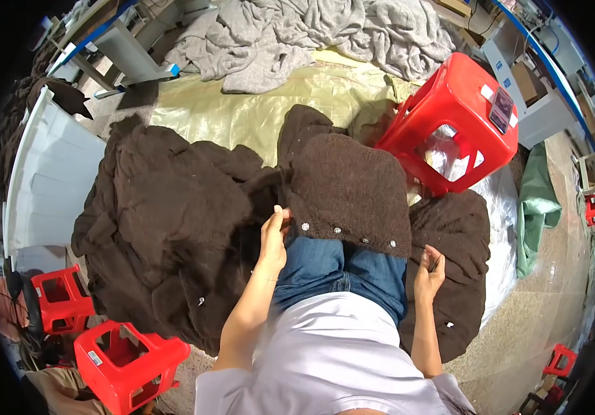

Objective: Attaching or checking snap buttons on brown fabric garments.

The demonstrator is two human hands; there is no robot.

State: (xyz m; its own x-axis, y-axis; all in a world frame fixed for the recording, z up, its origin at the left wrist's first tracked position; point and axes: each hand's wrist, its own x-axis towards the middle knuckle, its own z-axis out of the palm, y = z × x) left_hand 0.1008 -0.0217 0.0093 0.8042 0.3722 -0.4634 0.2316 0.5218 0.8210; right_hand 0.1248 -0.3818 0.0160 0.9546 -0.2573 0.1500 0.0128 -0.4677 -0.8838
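Observation:
A dark brown knitted garment (pixel 349 183) lies spread over my lap, with several shiny round buttons along its near edge. At its left edge my left hand (pixel 274 238) is closed, thumb and fingertips pinching the knit. My right hand (pixel 429 277) is just right of the near right corner, its fingers loosely curled and apart, and I see nothing held in it. Beside my right leg sits more brown knitwear (pixel 453 256) with a small white spot on it. A large heap of brown knitwear (pixel 166 200) fills the area to my left.
Ahead, grey knitwear (pixel 325 31) is piled on a yellowish plastic sheet (pixel 242 111). A red stool (pixel 473 79) at the front right carries a phone (pixel 501 109). More red stools (pixel 128 366) stand lower left, below a white bin (pixel 48 176). Green cloth (pixel 536 207) lies at right.

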